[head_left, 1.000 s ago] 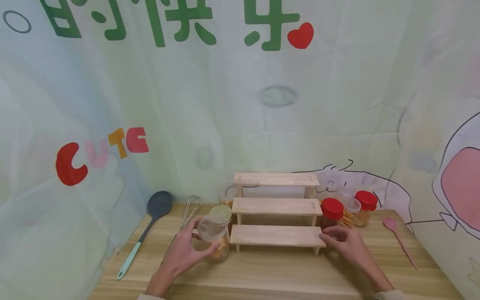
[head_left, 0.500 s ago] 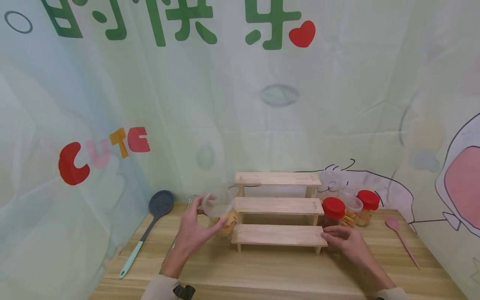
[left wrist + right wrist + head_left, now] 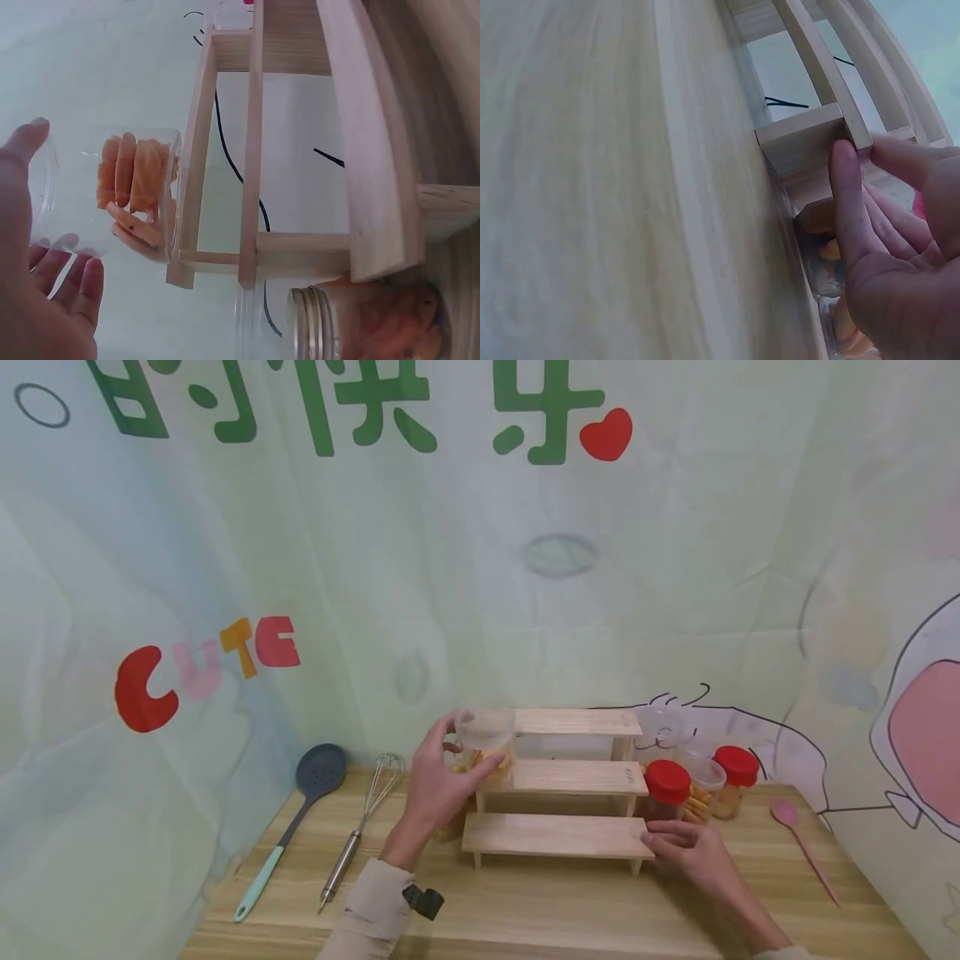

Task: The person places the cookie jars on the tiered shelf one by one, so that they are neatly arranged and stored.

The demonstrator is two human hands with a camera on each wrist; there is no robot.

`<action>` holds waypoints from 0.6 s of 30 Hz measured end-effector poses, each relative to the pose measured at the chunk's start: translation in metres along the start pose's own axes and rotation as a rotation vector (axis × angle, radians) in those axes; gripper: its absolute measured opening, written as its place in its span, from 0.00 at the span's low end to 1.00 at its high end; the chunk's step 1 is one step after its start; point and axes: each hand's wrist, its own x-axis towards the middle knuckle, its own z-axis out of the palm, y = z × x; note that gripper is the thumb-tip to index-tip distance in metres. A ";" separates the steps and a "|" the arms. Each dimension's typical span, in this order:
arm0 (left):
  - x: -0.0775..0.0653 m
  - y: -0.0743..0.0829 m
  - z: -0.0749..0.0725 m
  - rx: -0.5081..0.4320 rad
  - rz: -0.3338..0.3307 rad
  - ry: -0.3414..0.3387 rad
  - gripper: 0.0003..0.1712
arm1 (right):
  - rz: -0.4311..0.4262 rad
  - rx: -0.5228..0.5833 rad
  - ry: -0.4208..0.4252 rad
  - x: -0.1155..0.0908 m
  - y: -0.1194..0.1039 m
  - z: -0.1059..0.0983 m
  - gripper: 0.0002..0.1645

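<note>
My left hand [image 3: 442,777] grips a clear plastic jar [image 3: 483,733] with orange-brown snack pieces in its lower part. The jar is upright at the left end of a three-step wooden rack [image 3: 555,833], overlapping the top and middle steps in the head view. In the left wrist view the base of the jar [image 3: 139,187] is right at the top step's board, with thumb and fingers around its rim end. My right hand [image 3: 693,852] pinches the right end of the rack's bottom step, thumb and forefinger on the board [image 3: 832,75].
A metal-lidded jar [image 3: 375,319] stands left of the rack. To its right are two red-lidded jars [image 3: 667,782] and a clear snack tub [image 3: 701,785]. A slotted skimmer [image 3: 320,770] and whisk [image 3: 352,843] lie left, a pink spoon [image 3: 783,812] right.
My left hand has lifted the clear jar from beside the rack and carried it up and right to the rack's upper steps. My right hand stays on the bottom step.
</note>
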 end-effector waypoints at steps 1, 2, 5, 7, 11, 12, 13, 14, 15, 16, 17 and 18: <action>0.004 0.000 0.002 -0.007 -0.011 0.005 0.46 | 0.005 0.009 -0.011 0.000 0.000 0.000 0.32; 0.008 0.000 0.005 -0.019 -0.019 0.011 0.46 | 0.013 0.024 -0.019 0.000 0.000 0.000 0.33; 0.020 0.002 0.015 -0.063 -0.026 0.018 0.46 | 0.036 0.044 -0.037 -0.001 0.002 -0.001 0.35; 0.028 0.005 0.022 -0.083 -0.028 0.015 0.46 | 0.050 0.053 -0.036 -0.001 0.003 -0.002 0.35; 0.042 0.013 0.042 -0.094 -0.048 -0.012 0.45 | 0.065 0.072 -0.051 0.000 0.004 -0.003 0.35; 0.045 0.016 0.047 -0.087 -0.054 -0.020 0.44 | 0.067 0.075 -0.057 0.000 0.004 -0.003 0.35; 0.047 0.018 0.052 -0.089 -0.061 -0.030 0.44 | 0.069 0.078 -0.064 0.000 0.004 -0.004 0.35; 0.050 0.020 0.057 -0.090 -0.065 -0.039 0.43 | 0.072 0.082 -0.069 0.000 0.003 -0.004 0.35; 0.052 0.023 0.062 -0.096 -0.074 -0.048 0.43 | 0.074 0.084 -0.074 0.000 0.003 -0.004 0.36; 0.054 0.025 0.067 -0.099 -0.082 -0.058 0.43 | 0.077 0.087 -0.082 0.000 0.003 -0.003 0.36; 0.056 0.026 0.072 -0.106 -0.085 -0.066 0.43 | 0.082 0.090 -0.089 0.000 0.003 -0.003 0.36; 0.057 0.028 0.077 -0.111 -0.088 -0.071 0.43 | 0.088 0.088 -0.093 0.000 0.003 -0.002 0.37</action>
